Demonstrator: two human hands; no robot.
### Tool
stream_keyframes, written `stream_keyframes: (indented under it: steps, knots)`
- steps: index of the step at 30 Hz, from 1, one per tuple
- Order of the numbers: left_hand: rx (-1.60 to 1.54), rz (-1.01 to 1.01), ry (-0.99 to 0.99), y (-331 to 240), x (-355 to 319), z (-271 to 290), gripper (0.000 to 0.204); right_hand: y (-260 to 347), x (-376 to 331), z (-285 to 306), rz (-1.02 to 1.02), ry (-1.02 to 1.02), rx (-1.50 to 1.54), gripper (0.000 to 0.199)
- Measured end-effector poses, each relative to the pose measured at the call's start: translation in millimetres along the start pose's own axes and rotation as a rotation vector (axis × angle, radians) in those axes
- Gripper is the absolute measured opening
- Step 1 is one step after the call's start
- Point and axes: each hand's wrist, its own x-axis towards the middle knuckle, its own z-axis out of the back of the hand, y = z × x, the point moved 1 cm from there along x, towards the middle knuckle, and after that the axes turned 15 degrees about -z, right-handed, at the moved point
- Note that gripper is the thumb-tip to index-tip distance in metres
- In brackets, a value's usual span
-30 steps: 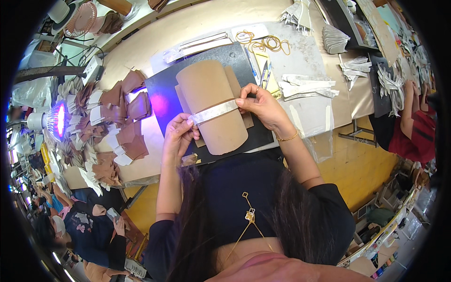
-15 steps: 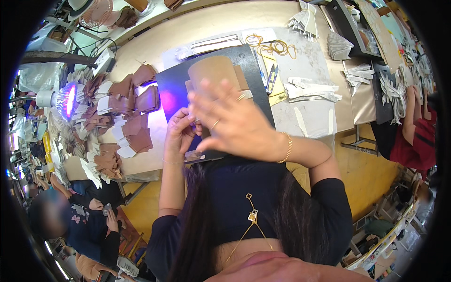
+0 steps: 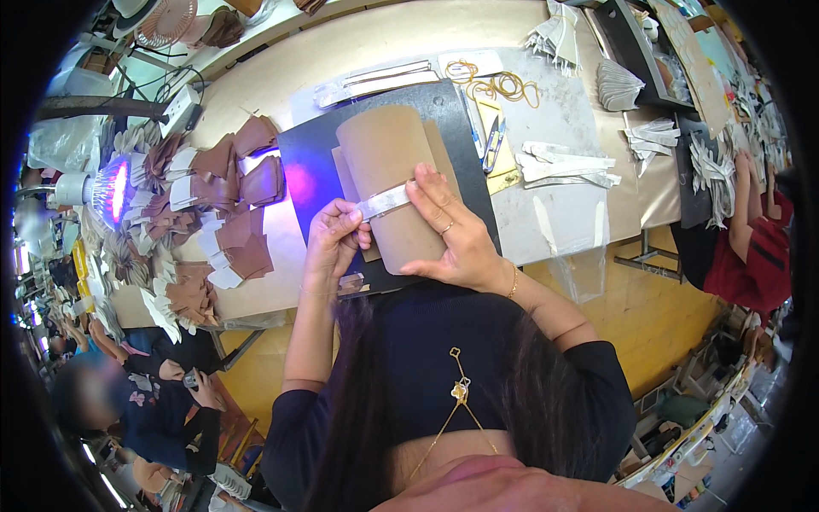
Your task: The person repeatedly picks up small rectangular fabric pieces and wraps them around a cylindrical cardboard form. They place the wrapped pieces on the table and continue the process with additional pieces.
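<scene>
Down from a blurred sweep above the roll half a second ago, your right hand (image 3: pixel 461 243) now lies on the brown roll (image 3: pixel 375 141), fingers laid over the right stretch of the white strip (image 3: pixel 384 202), thumb spread toward the roll's near end. That grip is open, palm down. Your left hand (image 3: pixel 334 235) has its grip closed on the strip's left end, pinched between thumb and fingers at the roll's left side. The strip crosses the roll's curve; the roll sits on a flat brown piece (image 3: pixel 440 154), atop the black board (image 3: pixel 320 128) on the table (image 3: pixel 256 94). Beyond the board's right edge lie a cutter (image 3: pixel 493 143) on a yellow pad (image 3: pixel 503 177), a loose bundle of yellow cords (image 3: pixel 512 88) and a pile of white strips (image 3: pixel 567 164). To your left, a glowing lamp (image 3: pixel 113 192) stands beside heaped brown pieces (image 3: pixel 217 189). At far right, a co-worker in red (image 3: pixel 755 256) reaches toward pale pieces (image 3: pixel 715 171).
</scene>
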Motion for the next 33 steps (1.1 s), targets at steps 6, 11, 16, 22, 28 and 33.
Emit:
stream_keyframes:
  steps: [6, 11, 16, 22, 28, 33]
  knots:
    - [-0.031, 0.025, 0.0, 2.4, 0.4, 2.8, 0.013, -18.4, -19.5, -13.6, -0.282, -0.044, 0.293, 0.097]
    - [0.066, -0.039, 0.038, -3.2, 2.1, 2.9, 0.01, -29.3, -27.1, -13.4, -0.48, -0.002, 0.458, 0.099]
    - [0.141, -0.261, 0.154, -32.0, 9.6, -12.4, 0.012, -40.4, -24.2, 6.0, -0.494, 0.065, 0.473, 0.091]
    - [0.244, -0.458, 0.339, -70.4, 35.4, -48.9, 0.015, -65.9, -18.1, 50.9, -0.451, -0.293, 0.094, 0.046]
    - [0.174, -0.514, 0.207, -81.7, 110.6, -52.2, 0.022, -82.9, -38.8, 95.9, -0.511, -0.393, -0.218, 0.029]
    - [0.876, -0.381, 0.047, -64.0, 167.9, -5.9, 0.024, -103.0, -52.0, 100.0, -0.477, -0.335, -0.523, 0.032]
